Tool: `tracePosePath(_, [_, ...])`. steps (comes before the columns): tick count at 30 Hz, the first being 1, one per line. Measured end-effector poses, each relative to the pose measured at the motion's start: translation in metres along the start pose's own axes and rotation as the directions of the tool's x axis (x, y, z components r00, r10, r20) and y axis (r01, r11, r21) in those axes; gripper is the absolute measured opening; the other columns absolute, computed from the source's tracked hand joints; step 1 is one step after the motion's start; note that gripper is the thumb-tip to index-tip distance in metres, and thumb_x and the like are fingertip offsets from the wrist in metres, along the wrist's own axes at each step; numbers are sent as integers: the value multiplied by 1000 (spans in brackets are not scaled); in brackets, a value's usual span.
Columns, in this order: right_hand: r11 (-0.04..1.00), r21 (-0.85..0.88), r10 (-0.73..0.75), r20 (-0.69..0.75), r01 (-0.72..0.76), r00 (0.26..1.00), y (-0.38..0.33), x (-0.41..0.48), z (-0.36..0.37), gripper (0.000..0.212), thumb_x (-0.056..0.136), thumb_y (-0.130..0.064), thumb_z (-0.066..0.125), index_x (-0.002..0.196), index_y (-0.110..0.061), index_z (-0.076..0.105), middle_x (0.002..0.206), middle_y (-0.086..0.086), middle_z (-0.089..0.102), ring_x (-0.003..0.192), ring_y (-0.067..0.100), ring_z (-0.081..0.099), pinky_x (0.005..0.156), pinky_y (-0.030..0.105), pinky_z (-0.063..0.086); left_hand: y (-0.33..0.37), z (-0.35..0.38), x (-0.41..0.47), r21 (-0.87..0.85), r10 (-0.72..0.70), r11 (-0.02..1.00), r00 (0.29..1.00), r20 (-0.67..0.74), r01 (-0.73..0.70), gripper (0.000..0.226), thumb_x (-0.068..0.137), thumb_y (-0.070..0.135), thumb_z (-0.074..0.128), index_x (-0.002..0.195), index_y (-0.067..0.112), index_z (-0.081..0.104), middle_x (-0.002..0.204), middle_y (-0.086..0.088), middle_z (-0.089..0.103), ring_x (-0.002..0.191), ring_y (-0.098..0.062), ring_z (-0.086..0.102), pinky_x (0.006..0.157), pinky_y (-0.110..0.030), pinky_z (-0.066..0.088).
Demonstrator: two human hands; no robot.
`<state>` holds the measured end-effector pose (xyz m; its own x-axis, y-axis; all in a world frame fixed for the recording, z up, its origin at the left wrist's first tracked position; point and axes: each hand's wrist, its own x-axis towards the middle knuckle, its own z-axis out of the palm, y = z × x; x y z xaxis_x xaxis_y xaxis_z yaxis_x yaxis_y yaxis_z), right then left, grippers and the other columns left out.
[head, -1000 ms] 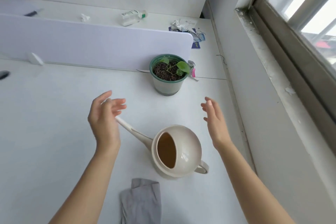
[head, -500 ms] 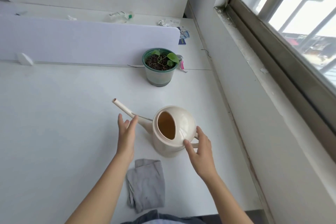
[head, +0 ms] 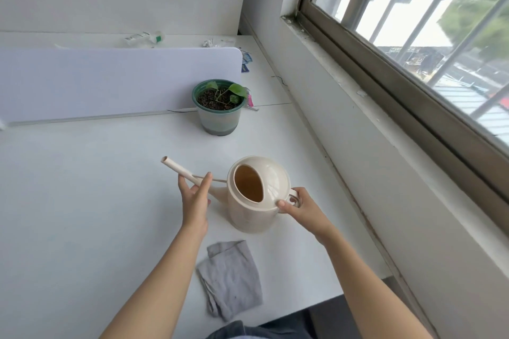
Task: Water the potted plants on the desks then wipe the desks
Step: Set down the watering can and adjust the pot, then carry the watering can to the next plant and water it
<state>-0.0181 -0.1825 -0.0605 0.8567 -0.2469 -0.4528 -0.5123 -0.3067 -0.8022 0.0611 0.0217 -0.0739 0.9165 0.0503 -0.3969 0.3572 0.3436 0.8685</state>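
Observation:
A cream watering can [head: 271,179] stands on the white desk [head: 82,201], its long spout pointing up and left. My right hand [head: 300,208] grips the handle at the can's right side, thumb on the rim. My left hand [head: 195,198] has straight fingers against the base of the spout. A small green plant in a green-rimmed pot [head: 219,111] stands behind the can, by the end of the divider. A folded grey cloth [head: 230,278] lies on the desk near the front edge, between my forearms.
A pale divider panel [head: 110,82] separates this desk from the far desk, where a bottle [head: 144,37], crumpled wrappers and blue packets [head: 245,60] lie. A wall and window sill [head: 385,107] run along the right side.
Both hands came down from the air to the can. My right hand has closed on the handle and my left hand rests against the spout. The view tilted toward the window.

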Motion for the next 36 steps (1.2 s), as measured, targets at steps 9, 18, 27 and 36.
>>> tracePosePath(9, [999,21,-30,48,29,998,-24,-14,-1,74,37,-51,74,93,-10,48,92,0,56,76,5,56,58,10,44,8,-9,-3,-80,-29,996,999,18,31,57,92,35,49,143,28,24,137,-4,43,128,-29,41,105,-44,32])
tracePosePath(18, [979,117,-189,228,166,955,-27,-50,1,75,55,-59,75,105,-7,55,105,2,66,102,21,65,93,29,51,25,-39,-61,-214,88,970,987,-136,-116,47,95,32,40,140,23,30,121,-4,46,110,-23,49,93,-37,37])
tracePosePath(27, [974,187,-188,331,131,925,-32,-102,23,42,96,-36,36,106,-7,63,110,8,64,105,16,57,54,3,47,20,-84,-173,-157,162,956,895,-415,-246,43,95,27,42,136,17,36,114,-5,48,103,-23,53,86,-33,42])
tracePosePath(36, [994,57,-112,531,97,840,-35,-154,85,28,92,-38,44,82,-22,65,99,1,65,99,15,58,98,50,45,-12,-139,-265,-76,168,946,676,-717,-316,39,94,18,42,132,14,39,109,-7,58,99,-22,60,91,-32,44])
